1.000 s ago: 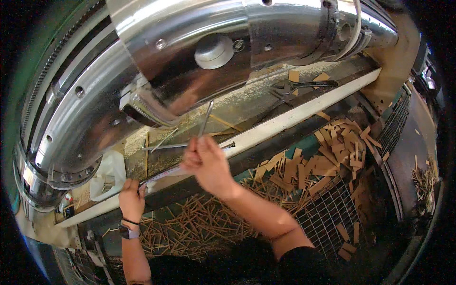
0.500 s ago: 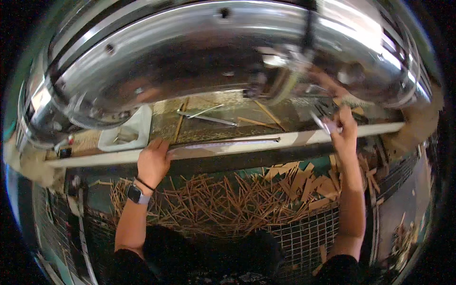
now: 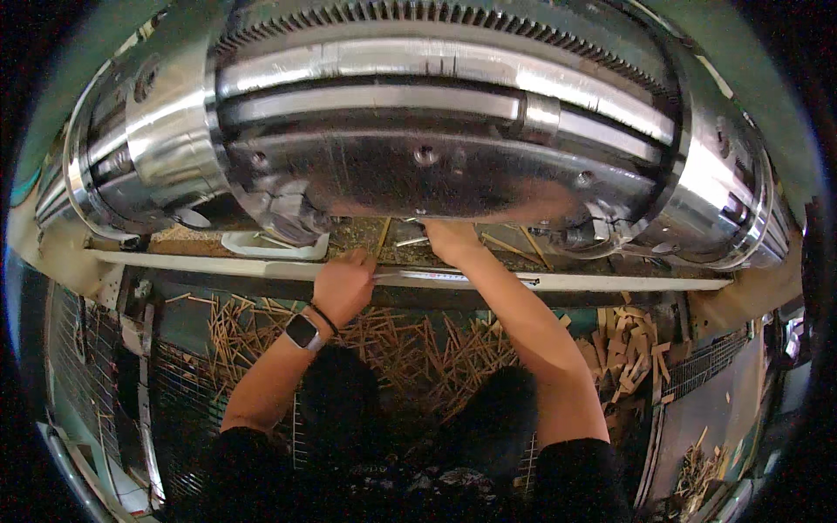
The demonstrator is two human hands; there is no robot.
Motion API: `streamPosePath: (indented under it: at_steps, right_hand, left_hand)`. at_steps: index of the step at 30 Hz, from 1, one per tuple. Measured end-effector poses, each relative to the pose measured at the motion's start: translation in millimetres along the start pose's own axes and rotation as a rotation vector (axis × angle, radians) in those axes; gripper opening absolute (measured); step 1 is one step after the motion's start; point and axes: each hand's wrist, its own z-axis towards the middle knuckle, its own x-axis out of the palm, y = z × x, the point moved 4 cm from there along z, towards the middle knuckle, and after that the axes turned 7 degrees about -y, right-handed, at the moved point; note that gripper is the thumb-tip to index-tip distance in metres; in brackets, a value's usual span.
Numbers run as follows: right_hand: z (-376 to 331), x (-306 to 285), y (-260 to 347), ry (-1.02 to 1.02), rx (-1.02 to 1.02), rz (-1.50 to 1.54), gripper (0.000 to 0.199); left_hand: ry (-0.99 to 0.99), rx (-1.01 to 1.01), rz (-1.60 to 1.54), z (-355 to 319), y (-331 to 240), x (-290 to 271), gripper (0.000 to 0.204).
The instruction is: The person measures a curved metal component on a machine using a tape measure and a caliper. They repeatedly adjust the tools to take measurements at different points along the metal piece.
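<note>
My left hand (image 3: 346, 285), wearing a watch and a dark band on the wrist, is closed at the left end of a thin metal ruler (image 3: 445, 276). The ruler lies along a pale rail (image 3: 602, 281). Reaching past the rail, my right hand (image 3: 451, 242) is in the trough below a big steel cylinder (image 3: 418, 174). Its fingertips are hidden by the cylinder and by the hand itself. Beside them a small silvery rod (image 3: 411, 241) shows; whether the hand grips it cannot be made out.
A white plastic tray (image 3: 275, 247) stands in the trough at the left, partly under the cylinder. Thin brown strips (image 3: 436, 349) lie heaped below the rail, with wider brown pieces (image 3: 623, 349) at the right. Gear teeth (image 3: 436, 12) run along the cylinder's top.
My right hand has swung left and in under the cylinder; a shiny thing it held is out of clear sight. My left hand sits further right. The cylinder shows a different face, with gear teeth.
</note>
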Motion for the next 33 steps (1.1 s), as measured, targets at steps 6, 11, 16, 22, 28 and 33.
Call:
streamPosePath:
  at_steps: [6, 11, 16, 22, 28, 33]
  right_hand:
    - [4.7, 8.5, -25.8, -0.485, -0.087, -0.025, 0.035]
    - [3.6, -8.8, -36.6, -0.397, -0.140, -0.179, 0.036]
    - [-13.6, -33.0, -26.4, 0.112, -0.052, 0.054, 0.035]
    - [-57.7, -72.3, 3.1, -0.178, -0.110, -0.045, 0.018]
    - [-137.2, -70.2, 22.7, -0.528, -0.265, 0.418, 0.020]
    - [-233.4, -61.8, 10.3, -0.741, -0.159, 0.581, 0.021]
  left_hand:
    - [-0.134, 0.089, 0.011, 2.5, 3.0, 20.8, 0.012]
    - [-0.155, 0.054, 0.062, 0.2, 3.3, 16.9, 0.010]
    - [-0.041, -0.036, 0.030, -3.0, 1.9, 14.2, 0.010]
    - [-0.022, 0.011, 0.082, 1.1, 4.5, 26.9, 0.016]
    - [0.020, 0.027, 0.040, 1.5, 2.1, 13.7, 0.023]
    - [-0.045, 0.164, -0.048, -11.2, 6.8, -38.1, 0.017]
